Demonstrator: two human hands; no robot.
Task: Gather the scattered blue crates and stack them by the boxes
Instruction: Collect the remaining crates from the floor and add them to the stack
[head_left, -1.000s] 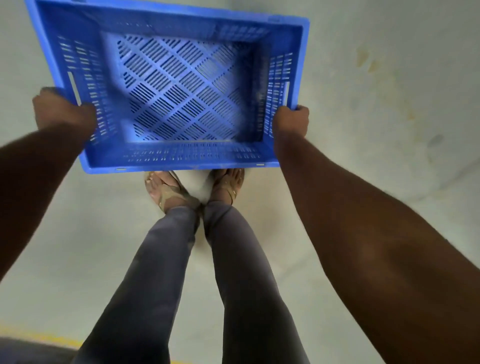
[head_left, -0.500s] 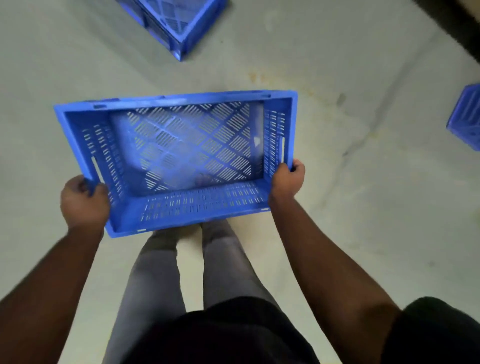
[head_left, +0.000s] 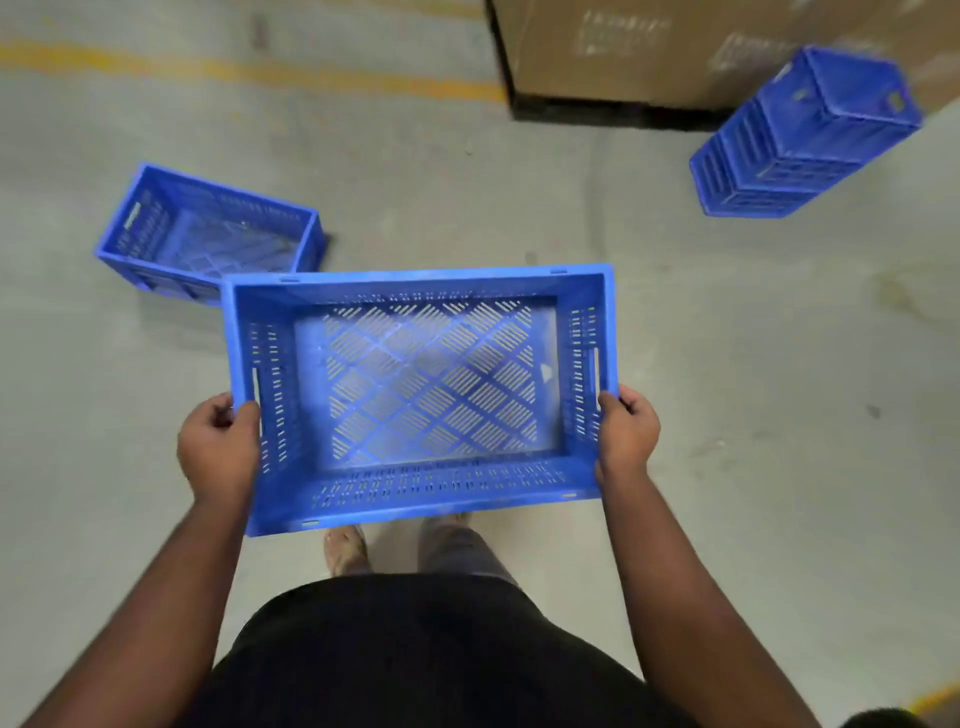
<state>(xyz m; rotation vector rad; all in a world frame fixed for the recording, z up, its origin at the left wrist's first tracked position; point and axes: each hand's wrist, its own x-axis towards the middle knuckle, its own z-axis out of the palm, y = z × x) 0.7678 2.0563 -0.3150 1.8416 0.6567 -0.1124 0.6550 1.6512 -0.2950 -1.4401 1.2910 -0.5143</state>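
Observation:
I hold an empty blue slotted crate (head_left: 421, 493) level in front of my waist, above the floor. My left hand (head_left: 221, 449) grips its left short wall and my right hand (head_left: 626, 431) grips its right short wall. A second blue crate (head_left: 156, 228) sits alone on the floor to the far left, partly hidden behind the held one. A stack of blue crates (head_left: 802, 140) stands at the far right beside large cardboard boxes (head_left: 623, 47).
The floor is pale concrete with a yellow painted line (head_left: 249, 70) across the far side and another yellow mark (head_left: 935, 696) at the bottom right corner. The boxes rest on a dark base (head_left: 597, 111). My legs and feet show below the crate.
The view has tilted up and turned: the held crate now sits lower and level in the frame, and the loose crate, the stack and the cardboard boxes have come into view.

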